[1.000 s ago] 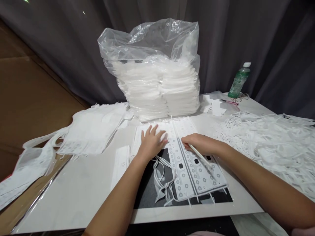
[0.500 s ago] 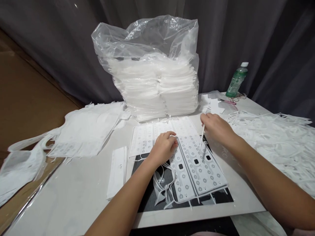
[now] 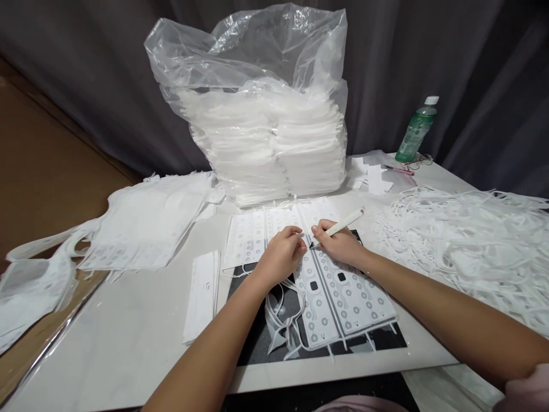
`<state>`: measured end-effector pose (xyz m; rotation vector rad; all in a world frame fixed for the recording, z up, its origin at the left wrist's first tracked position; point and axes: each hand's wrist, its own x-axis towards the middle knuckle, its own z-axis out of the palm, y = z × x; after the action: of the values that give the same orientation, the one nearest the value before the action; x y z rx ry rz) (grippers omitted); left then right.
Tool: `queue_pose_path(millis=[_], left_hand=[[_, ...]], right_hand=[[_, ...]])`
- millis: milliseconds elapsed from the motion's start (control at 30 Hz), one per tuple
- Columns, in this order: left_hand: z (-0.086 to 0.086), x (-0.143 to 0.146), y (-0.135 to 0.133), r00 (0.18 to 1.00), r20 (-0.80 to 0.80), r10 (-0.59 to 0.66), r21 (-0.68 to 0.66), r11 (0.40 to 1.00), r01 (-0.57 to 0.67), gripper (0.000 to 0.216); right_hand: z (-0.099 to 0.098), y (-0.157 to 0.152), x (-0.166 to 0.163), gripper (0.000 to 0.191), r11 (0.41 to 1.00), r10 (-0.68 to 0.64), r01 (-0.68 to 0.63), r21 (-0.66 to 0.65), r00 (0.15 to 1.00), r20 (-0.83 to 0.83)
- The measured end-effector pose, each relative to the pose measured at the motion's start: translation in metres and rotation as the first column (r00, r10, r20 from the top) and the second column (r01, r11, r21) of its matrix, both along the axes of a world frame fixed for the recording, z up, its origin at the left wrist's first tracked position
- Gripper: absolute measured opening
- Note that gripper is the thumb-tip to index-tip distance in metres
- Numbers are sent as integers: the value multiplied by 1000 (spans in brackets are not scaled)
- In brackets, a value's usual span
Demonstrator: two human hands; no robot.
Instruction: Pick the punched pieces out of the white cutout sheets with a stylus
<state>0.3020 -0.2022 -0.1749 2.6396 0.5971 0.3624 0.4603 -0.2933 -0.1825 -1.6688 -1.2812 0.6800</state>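
My right hand [image 3: 338, 243] grips a white-handled craft knife [image 3: 345, 222]. Its dark pointed tip is at the seam between the long panels of a white printed sheet [image 3: 355, 300] with grey dots and black squares. Close to that tip, my left hand [image 3: 285, 254] lies on the sheet with curled fingers; what they pinch, if anything, is hidden. A dark cutting mat [image 3: 251, 343] lies under the sheet. Loose white cords and strips [image 3: 285, 326] are bunched below my left hand.
A clear plastic bag of stacked white sheets [image 3: 266, 143] stands behind. Cut white strips [image 3: 476, 246] are heaped on the right; a green bottle [image 3: 418, 131] and pink-handled tool [image 3: 398, 170] are beyond. Cut sheets [image 3: 141, 217] and folded white pieces [image 3: 202, 294] lie left.
My right hand has moved left and down with the knife, from the sheet's right edge to the seam beside my left hand. The left hand stays nearly in place; the view shifts slightly.
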Motion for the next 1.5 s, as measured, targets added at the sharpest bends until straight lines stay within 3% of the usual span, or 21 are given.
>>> queue_pose_path(millis=[700, 933, 1100, 1233, 1400, 1467, 1500], left_hand=[[4, 1, -3, 999, -11, -34, 18, 999, 34, 14], [0, 6, -4, 999, -7, -48, 46, 998, 48, 12], [0, 8, -7, 998, 15, -62, 56, 997, 61, 15], [13, -4, -6, 988, 96, -123, 11, 992, 122, 15], [46, -24, 0, 946, 268, -183, -59, 977, 205, 13], [71, -32, 3, 871, 466, -157, -63, 976, 209, 10], [86, -39, 5, 777, 617, -128, -74, 973, 219, 8]], right_hand=[[0, -4, -2, 38, 999, 37, -33, -36, 995, 94], [3, -4, -2, 30, 991, 130, -133, 8, 980, 154], [3, -6, 0, 29, 993, 116, -114, -23, 984, 138], [-2, -9, -5, 28, 996, 81, -88, 12, 953, 294], [-7, -13, -16, 17, 987, 123, -163, 6, 766, 631], [-7, -15, -19, 14, 977, 153, -211, 7, 732, 664], [-8, -15, -20, 14, 974, 163, -228, 7, 719, 676]])
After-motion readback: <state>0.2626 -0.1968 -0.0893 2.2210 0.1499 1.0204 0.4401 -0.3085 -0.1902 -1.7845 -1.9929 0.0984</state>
